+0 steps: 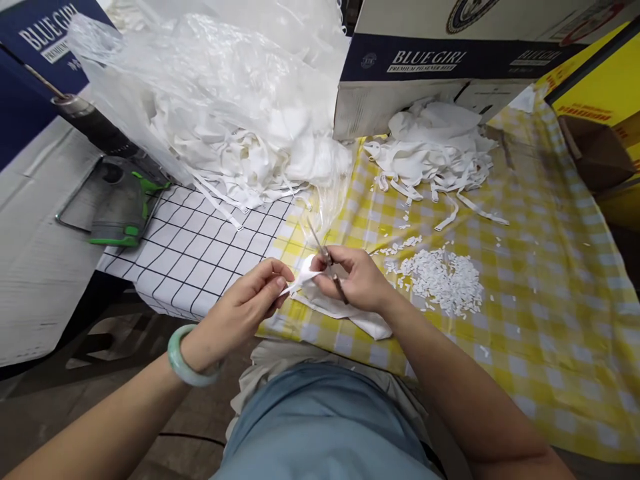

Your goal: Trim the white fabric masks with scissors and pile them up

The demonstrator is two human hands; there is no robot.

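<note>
My left hand (250,301) pinches the end of a white fabric strip (327,308) just above the table's front edge. My right hand (356,280) is closed around small scissors (323,252), whose blades point up and away, touching the same strip. The strip trails down over the yellow checked tablecloth (540,267). A green bangle (184,360) sits on my left wrist.
A heap of small white cut pieces (443,277) lies right of my hands. More white strips (435,150) pile by a Blue Girl carton (425,73). A plastic bag of white strips (225,107) and a green cordless drill (120,200) lie left.
</note>
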